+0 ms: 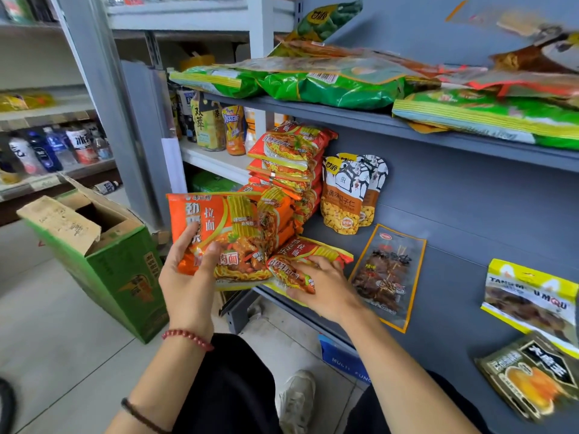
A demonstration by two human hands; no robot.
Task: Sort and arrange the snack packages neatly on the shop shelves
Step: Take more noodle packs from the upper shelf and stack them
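— Head view: left hand (188, 274) grips a noodle packet (225, 233) just off the front edge of the shelf (454, 245); right hand (324, 288) clutches a second packet (313, 249) lying there.
— Light, crinkly, brittle, I'd guess; hold the sides.

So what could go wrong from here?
1. The tall, uneven noodle stack could topple if bumped while the left hand adds its held packet.
2. The edge packet that the right hand holds overhangs the lower shelf and might slide off.
3. The green bags overhang the upper shelf.
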